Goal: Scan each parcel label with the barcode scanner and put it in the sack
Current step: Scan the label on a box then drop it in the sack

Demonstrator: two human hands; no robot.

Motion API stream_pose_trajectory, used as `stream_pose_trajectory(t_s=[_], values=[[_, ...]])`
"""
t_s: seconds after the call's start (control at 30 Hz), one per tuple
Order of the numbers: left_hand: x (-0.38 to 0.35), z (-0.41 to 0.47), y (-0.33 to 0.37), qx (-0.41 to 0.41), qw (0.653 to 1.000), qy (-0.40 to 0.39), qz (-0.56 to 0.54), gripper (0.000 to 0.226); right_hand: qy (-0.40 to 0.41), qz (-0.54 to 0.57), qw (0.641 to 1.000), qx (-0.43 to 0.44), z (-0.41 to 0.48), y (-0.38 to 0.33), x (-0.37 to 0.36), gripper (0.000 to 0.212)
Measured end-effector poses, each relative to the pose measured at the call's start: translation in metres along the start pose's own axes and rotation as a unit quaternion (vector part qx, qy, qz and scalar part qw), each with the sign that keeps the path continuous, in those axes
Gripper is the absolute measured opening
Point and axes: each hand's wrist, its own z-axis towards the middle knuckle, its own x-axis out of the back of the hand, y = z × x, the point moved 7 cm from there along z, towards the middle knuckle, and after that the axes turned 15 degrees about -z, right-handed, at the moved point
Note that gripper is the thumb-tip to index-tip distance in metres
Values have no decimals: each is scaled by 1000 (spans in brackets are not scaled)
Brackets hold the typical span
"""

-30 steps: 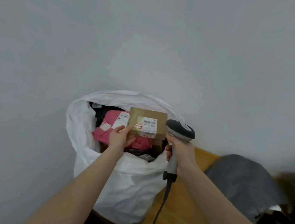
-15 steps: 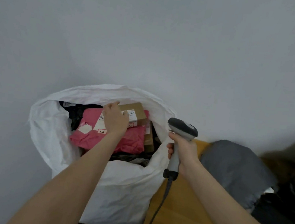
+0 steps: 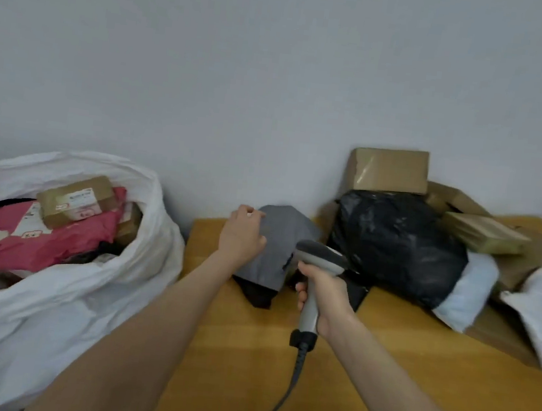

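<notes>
The barcode scanner (image 3: 320, 257) is clasped by the right grip (image 3: 324, 292) just right of the grey parcel (image 3: 281, 237), whose top edge seems pinched by the left grip (image 3: 242, 235).

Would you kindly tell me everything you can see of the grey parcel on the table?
The grey parcel is a soft, matt plastic mailer, bulging and creased, lying on the table near the wall. Something black shows under its near end. The left hand is at its left edge, fingers curled; whether it grips is unclear. The barcode scanner overlaps its right side. No label shows.
</notes>
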Motion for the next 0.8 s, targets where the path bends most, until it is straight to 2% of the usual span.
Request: stream_pose_trajectory(t_s=[0.27,0.5,0.63,0.7,0.8], values=[[-159,-48,218,-106,990,-95,-8,49,166,62,984,-8,-44,34,244,14],[-266,-59,337,-188,964,-187,8,53,269,118,956,-21,-56,45,379,14],[-327,-53,382,-264,937,-223,42,67,310,142,939,-33,-44,45,438,14],[-363,-47,403,-315,912,-251,79,82,328,153,932,-36,-35,45,464,14],[-417,-33,423,-348,882,-280,151,103,351,167,920,-46,-19,44,499,14]])
